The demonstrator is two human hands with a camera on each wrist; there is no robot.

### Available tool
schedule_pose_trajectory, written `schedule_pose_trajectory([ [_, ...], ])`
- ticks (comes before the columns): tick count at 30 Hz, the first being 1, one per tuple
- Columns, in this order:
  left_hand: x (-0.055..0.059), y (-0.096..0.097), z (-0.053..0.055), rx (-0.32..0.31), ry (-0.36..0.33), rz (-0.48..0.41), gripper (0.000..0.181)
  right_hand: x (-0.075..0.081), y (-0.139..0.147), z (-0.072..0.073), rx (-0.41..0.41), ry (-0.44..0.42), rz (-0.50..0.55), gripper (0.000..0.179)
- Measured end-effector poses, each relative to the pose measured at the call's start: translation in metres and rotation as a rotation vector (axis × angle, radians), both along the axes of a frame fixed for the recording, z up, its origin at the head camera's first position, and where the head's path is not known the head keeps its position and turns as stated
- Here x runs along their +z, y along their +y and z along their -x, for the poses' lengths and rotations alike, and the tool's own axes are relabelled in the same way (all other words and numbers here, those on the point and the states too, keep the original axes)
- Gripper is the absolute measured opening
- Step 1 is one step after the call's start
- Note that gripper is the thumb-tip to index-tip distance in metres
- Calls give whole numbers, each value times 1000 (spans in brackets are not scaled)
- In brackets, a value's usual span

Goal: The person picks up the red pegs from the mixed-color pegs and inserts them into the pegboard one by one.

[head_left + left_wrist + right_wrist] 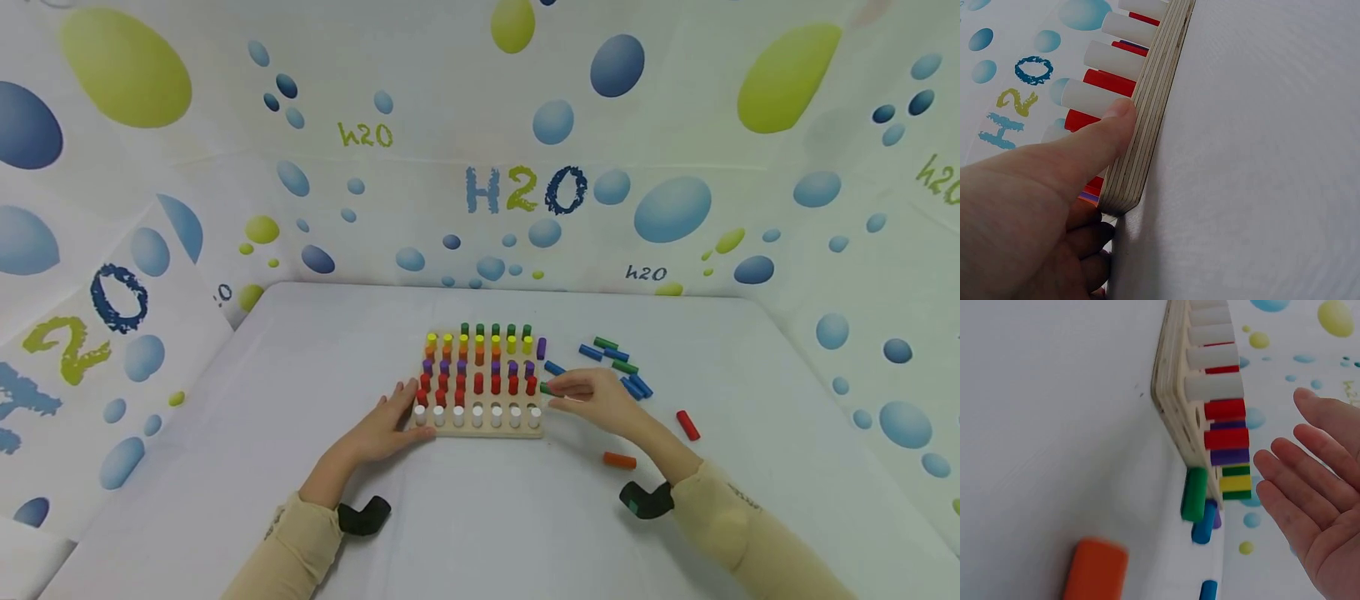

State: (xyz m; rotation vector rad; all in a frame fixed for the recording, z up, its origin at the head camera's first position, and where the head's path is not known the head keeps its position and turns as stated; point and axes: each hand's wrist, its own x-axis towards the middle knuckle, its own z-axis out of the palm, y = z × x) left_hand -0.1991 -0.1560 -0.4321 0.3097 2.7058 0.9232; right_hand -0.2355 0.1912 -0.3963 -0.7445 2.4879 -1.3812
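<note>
A wooden pegboard (487, 432) holds rows of white, red, purple, orange, yellow and green pegs, with some bare holes among them. My left hand (386, 425) grips its front left corner, thumb (1119, 115) on the front edge and fingers along the left side. Off the board's right side, my right hand (600, 402) hovers with fingers apart and nothing between them. Nearest to it lies a green peg (1195, 495), against the board's right edge. A blue peg (555, 367) lies just behind that one, and a purple peg (542, 348) is by the back right corner.
Several loose blue and green pegs (617, 354) lie scattered to the right of the board. A red peg (687, 425) sits farther right, and an orange peg (619, 460) lies nearer the front. White cloth covers the table (480, 517); a patterned sheet (450, 100) hangs behind.
</note>
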Motion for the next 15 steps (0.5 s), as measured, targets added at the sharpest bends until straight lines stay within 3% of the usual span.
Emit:
schedule_pose_trajectory([
  [15,1,-1,-5,12,-8,-4,96,-14,42,-25,-54,-4,-82,41],
])
